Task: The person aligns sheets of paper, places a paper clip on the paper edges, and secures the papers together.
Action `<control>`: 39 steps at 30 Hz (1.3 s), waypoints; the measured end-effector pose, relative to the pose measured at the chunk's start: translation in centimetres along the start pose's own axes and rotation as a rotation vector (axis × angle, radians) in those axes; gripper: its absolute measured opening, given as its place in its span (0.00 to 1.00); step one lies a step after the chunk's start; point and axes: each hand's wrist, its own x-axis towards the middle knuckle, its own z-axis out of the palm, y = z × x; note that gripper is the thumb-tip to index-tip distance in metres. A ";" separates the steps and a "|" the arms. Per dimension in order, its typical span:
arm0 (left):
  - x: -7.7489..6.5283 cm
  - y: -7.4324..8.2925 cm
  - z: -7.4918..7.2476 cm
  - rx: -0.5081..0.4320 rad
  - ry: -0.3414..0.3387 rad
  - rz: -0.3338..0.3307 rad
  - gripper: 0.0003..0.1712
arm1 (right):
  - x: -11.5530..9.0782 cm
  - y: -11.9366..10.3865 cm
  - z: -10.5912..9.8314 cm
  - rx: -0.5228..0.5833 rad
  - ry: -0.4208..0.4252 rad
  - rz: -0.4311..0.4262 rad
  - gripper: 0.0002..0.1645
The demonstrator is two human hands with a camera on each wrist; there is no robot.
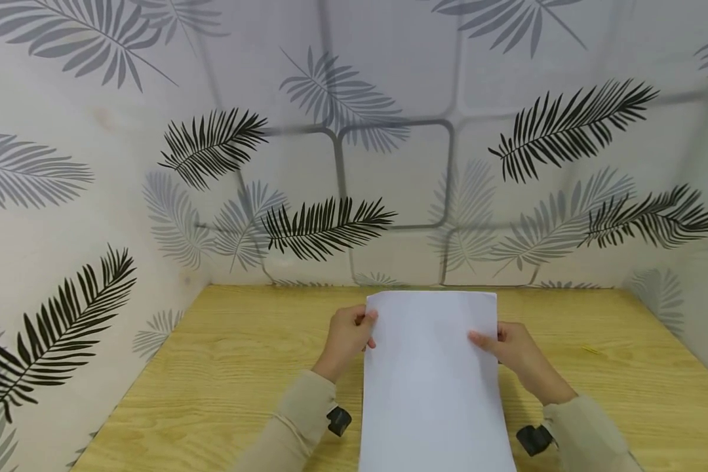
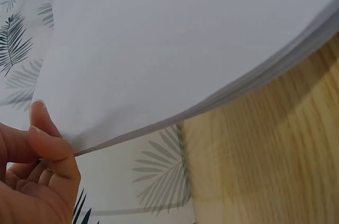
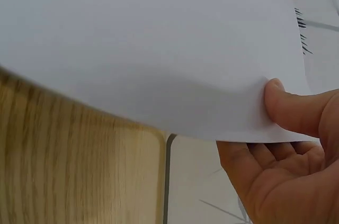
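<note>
A stack of blank white paper (image 1: 427, 380) is held up by its two sides, its far end raised off the table and its near end running out of the head view. My left hand (image 1: 347, 337) pinches the left edge near the far corner. In the left wrist view the sheets' layered edge shows beside that hand (image 2: 45, 166). On the right edge my right hand (image 1: 516, 354) grips the paper, thumb on top. The right wrist view shows the fingers of this hand (image 3: 288, 166) underneath the paper (image 3: 159, 49), partly hidden by it.
The wooden table (image 1: 230, 367) reaches back to a wall (image 1: 395, 170) hung with a leaf-patterned covering. A small yellow object (image 1: 590, 350) lies on the table right of the right hand. Dark wrist devices (image 1: 339, 420) sit at both sleeves.
</note>
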 end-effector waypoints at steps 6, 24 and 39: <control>0.0 -0.7 0.4 0.047 0.036 0.018 0.24 | 0.5 1.6 -0.5 0.020 -0.043 -0.011 0.17; -0.2 -1.2 -0.2 0.099 0.080 0.073 0.27 | 1.1 3.7 -5.0 -0.197 -0.002 -0.095 0.15; -0.2 -1.3 -0.4 0.108 0.061 0.120 0.27 | 1.0 8.2 -11.1 -0.482 0.274 0.054 0.20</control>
